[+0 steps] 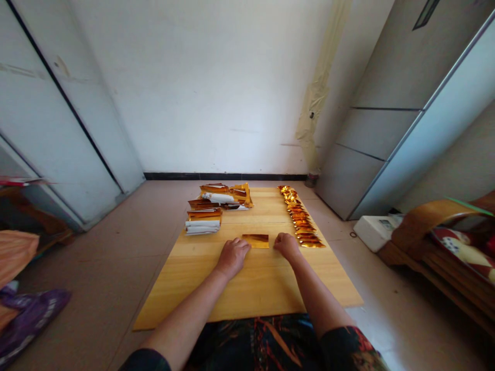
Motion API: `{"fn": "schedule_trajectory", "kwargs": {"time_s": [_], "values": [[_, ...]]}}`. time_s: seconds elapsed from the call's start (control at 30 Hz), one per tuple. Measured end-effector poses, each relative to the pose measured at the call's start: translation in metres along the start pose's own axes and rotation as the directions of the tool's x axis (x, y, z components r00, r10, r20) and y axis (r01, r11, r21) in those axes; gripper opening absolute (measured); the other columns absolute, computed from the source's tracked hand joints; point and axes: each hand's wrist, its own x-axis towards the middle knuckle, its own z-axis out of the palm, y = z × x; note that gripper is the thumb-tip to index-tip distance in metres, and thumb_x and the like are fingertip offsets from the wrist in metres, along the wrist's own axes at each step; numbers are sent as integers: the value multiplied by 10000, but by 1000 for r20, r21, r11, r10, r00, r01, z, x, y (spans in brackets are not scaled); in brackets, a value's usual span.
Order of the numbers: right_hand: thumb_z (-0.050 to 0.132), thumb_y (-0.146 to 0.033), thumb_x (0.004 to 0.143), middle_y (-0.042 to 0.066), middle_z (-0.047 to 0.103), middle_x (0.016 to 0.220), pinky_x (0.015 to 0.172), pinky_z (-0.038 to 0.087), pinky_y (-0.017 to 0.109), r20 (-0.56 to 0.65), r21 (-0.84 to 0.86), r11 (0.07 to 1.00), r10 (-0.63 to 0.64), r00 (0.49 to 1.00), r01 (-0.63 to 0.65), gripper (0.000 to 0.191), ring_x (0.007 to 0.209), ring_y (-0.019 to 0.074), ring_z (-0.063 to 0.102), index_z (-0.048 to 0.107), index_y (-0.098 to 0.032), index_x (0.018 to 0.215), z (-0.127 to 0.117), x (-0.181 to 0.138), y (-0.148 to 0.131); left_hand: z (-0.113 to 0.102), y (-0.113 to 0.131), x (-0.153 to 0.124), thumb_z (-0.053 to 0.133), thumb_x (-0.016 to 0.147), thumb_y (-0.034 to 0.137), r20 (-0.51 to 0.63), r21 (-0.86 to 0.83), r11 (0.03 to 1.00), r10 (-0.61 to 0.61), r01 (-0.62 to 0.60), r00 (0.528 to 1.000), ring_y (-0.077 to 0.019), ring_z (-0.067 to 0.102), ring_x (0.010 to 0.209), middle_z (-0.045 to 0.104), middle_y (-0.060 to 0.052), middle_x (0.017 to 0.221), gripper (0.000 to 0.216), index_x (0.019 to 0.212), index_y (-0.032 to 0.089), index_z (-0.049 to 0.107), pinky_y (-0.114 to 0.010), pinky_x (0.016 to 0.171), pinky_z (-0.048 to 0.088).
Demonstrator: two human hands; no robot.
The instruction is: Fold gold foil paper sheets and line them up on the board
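A small gold foil sheet lies flat on the wooden board. My left hand rests on the board with its fingertips at the sheet's left edge, fingers curled and close together. My right hand sits just to the right of the sheet, loosely closed, knuckles up. I cannot make out whether either hand pinches the sheet. A row of folded gold foil pieces runs along the board's right side. Stacks of gold and white paper lie at the far left, with more gold sheets behind them.
The board lies low over a tiled floor. A grey cabinet stands at the right, with a white box and a wooden chair beside it. Purple and orange cloth lies at the left. A white wall is ahead.
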Motion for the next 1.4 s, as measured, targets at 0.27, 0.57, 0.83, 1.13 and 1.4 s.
{"fn": "schedule_trajectory", "kwargs": {"time_s": [0.27,0.57,0.83,1.13,1.4], "values": [[504,-103,681,-21,676,723,624,407,185,24,429,842,-371,928,325,217,675,117,584,676,-186,785,17,-4,-27,0,4,3,481,818,109,-27,-48,997,-62,61,998,-219,529,963,653,-43,994,297,990,254,675,-344,766,399],[533,-93,709,0,705,775,622,380,163,131,259,947,-229,965,190,190,732,112,602,682,-184,784,34,17,-34,2,-1,15,556,794,296,-62,-216,905,-387,367,920,-193,517,1015,641,-3,1013,154,787,284,710,-353,855,347],[529,-130,727,8,695,744,586,353,177,131,243,953,-216,967,180,177,685,111,580,694,-172,778,36,20,-35,2,5,27,612,712,457,51,-183,852,-490,490,870,-247,448,1125,544,-14,1226,229,767,235,630,-432,976,264],[535,-139,730,7,691,725,580,358,175,134,267,946,-223,966,182,152,690,111,592,679,-173,768,41,23,-31,2,2,32,563,735,354,185,-149,833,-506,533,843,-271,328,1287,386,-7,1433,154,833,250,620,-502,1032,201],[520,-125,727,7,698,733,564,358,164,164,274,949,-206,965,156,167,667,100,596,672,-170,779,40,23,-33,-2,-11,25,537,745,292,202,-181,837,-482,516,853,-214,333,1301,403,52,1427,126,846,283,612,-420,1042,234]]}}
